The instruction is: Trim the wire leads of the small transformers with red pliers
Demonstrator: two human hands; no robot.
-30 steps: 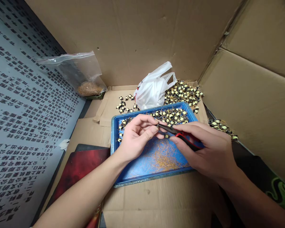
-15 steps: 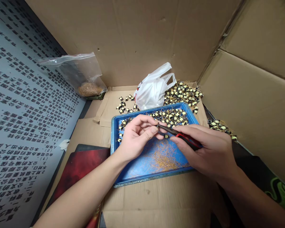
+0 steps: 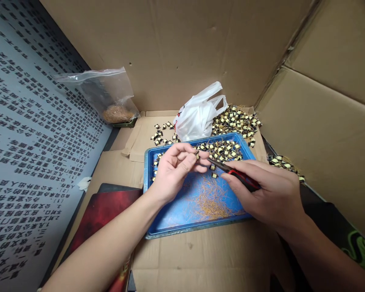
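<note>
Over the blue tray, my left hand pinches a small transformer coil between thumb and fingertips. My right hand is wrapped round red-and-black handled pliers, whose dark narrow jaws point left at the left fingertips. A small gap shows between the jaws and the held coil. Several loose coils with yellow tape, black ends and thin wire leads fill the tray's far side. Lower in the tray lies a heap of copper-coloured wire clippings.
Behind the tray sit a white plastic bag and a pile of coils. More coils lie at the right edge. A clear zip bag stands back left, a red mat front left. Cardboard walls enclose the back and right.
The plier jaws have come away from the coil at my left fingertips, moving slightly right and down. My left hand still pinches the coil, now lower between the fingers.
</note>
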